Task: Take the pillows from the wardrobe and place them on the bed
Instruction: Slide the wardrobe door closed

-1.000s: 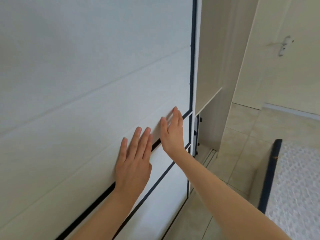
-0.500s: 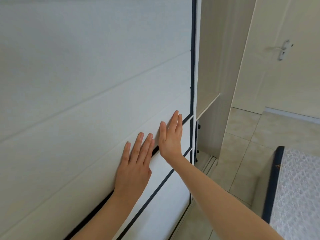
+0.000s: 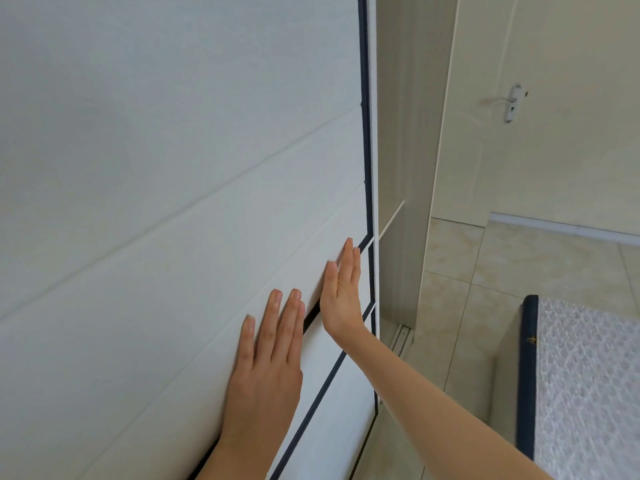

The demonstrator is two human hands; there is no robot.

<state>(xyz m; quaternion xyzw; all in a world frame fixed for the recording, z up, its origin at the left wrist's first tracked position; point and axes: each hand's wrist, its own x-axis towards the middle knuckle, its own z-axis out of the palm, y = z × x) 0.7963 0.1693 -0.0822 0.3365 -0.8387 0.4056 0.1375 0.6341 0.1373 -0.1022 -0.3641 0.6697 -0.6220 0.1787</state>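
Observation:
A white sliding wardrobe door with dark trim fills the left of the head view. My left hand lies flat on the panel, fingers straight and together. My right hand presses flat on the same panel close to its dark right edge, fingers extended. Neither hand holds anything. To the right of the door edge a narrow slice of the wardrobe interior shows a beige wall and a shelf edge. No pillows are visible. A corner of the bed, patterned with a dark border, sits at the lower right.
A beige room door with a metal handle stands at the upper right. Tiled floor lies between the wardrobe and the bed. The sliding track runs along the floor at the wardrobe's base.
The open slice of the wardrobe beside the door edge has narrowed, as the door edge has shifted right. Both hands stay flat on the panel. The view has shifted slightly.

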